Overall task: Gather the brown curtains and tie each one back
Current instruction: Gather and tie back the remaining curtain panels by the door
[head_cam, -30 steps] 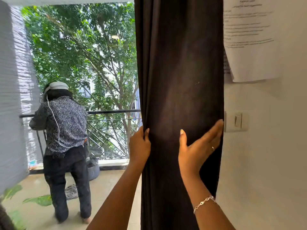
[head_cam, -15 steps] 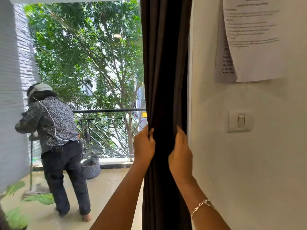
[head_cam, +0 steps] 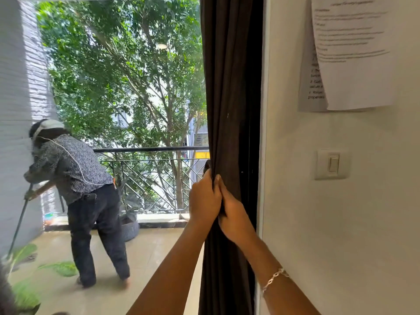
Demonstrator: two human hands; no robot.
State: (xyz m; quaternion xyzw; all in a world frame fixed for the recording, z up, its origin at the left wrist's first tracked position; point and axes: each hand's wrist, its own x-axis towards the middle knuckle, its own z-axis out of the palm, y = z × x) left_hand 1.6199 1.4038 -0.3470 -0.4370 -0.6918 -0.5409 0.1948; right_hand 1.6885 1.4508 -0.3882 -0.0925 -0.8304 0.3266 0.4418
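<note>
A dark brown curtain [head_cam: 229, 92] hangs in narrow vertical folds right beside the white wall's edge. My left hand [head_cam: 204, 198] grips its left edge at mid height, fingers closed around the cloth. My right hand [head_cam: 234, 212] presses against the left hand from the right, fingers wrapped round the same bunch of cloth. A silver bracelet [head_cam: 273, 278] is on my right wrist. No tie-back is visible.
A white wall [head_cam: 341, 223] with a light switch [head_cam: 333, 164] and pinned papers [head_cam: 350, 53] stands at the right. On the balcony to the left a person [head_cam: 79, 189] bends over a long-handled tool. A black railing [head_cam: 150, 149], a grey pot [head_cam: 130, 226] and trees lie beyond.
The curtain went from spread wide to a tight bunch against the wall. My hands came together on it. The person on the balcony bent further left.
</note>
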